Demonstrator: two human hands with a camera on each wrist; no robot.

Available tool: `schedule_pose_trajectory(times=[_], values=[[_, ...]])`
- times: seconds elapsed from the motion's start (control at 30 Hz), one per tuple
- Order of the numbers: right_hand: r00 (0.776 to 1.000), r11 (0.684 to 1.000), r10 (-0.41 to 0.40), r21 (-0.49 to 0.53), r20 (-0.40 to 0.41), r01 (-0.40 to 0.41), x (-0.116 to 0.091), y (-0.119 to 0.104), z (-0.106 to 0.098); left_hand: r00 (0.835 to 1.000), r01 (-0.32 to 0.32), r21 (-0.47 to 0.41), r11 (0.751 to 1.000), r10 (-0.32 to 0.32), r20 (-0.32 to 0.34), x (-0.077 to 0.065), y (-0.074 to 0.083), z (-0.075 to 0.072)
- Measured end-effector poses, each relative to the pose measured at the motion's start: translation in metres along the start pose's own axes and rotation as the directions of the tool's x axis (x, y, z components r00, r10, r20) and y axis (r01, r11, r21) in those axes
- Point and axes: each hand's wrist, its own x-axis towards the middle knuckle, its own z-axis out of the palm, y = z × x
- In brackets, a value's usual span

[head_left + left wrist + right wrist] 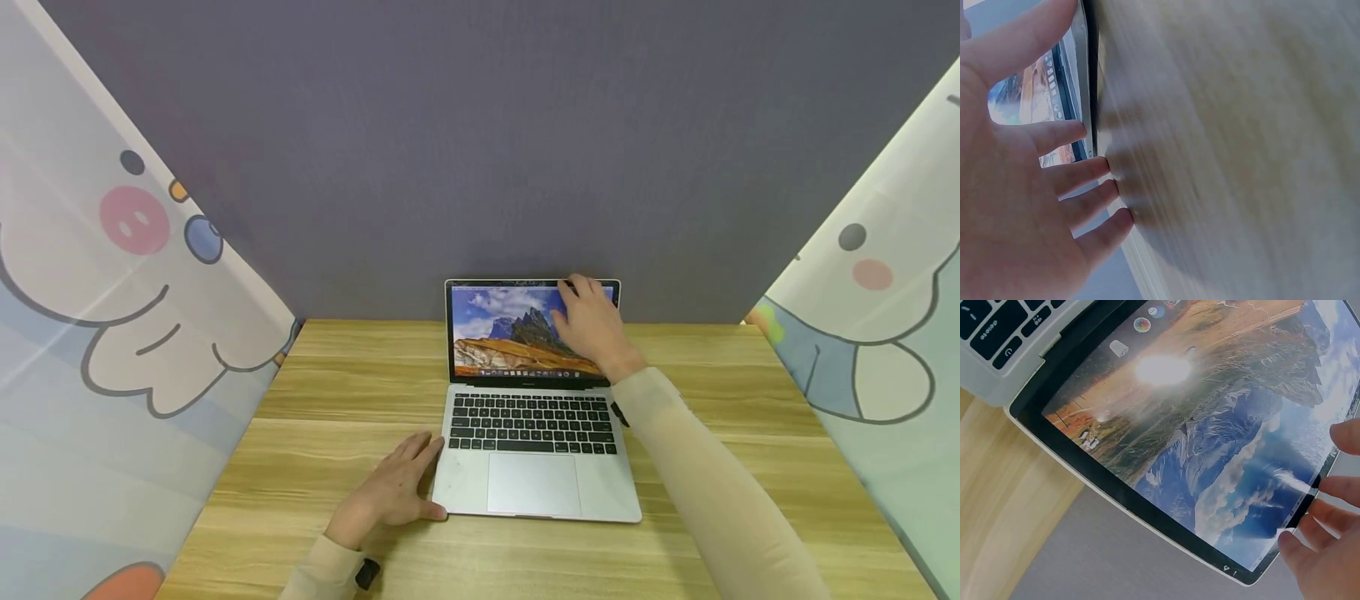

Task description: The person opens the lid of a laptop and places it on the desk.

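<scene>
An open silver laptop (532, 492) lies on the wooden table, its lit screen (517, 333) showing a mountain picture. At its front left corner is my left hand (397, 483), with the thumb by the front corner and the spread fingers along the left side. The left wrist view has these fingers (1085, 203) reaching down to the tabletop beside the laptop's edge. My right hand (592, 325) is at the upper right of the screen. In the right wrist view its fingertips (1294, 544) overlap the screen's top border, thumb in front.
The wooden table (337, 383) extends on both sides of the laptop. A grey panel (480, 150) rises right behind the screen. Cartoon-printed sheets (82, 333) hang along the left and right sides.
</scene>
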Motion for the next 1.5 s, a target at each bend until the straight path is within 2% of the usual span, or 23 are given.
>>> schedule_pose_trajectory(times=[0.27,0.5,1.07,1.5], values=[[0.995,0.999,0.015,0.036,0.098,-0.019,0.002,0.004,0.004,1.0,-0.006,-0.005,1.0,0.006,-0.001,-0.001,0.0,0.0],[0.985,0.994,0.052,0.084,0.163,-0.066,0.005,0.005,0.01,1.0,-0.012,-0.005,1.0,0.012,-0.004,-0.001,0.0,0.0],[0.96,0.986,0.081,0.118,0.267,-0.117,0.005,0.006,0.013,1.0,-0.014,0.002,1.0,0.014,0.005,-0.002,0.001,-0.001],[0.982,0.991,0.043,0.117,0.183,-0.065,-0.009,0.001,0.0,1.0,0.011,-0.004,1.0,-0.011,0.008,0.001,0.002,-0.001]])
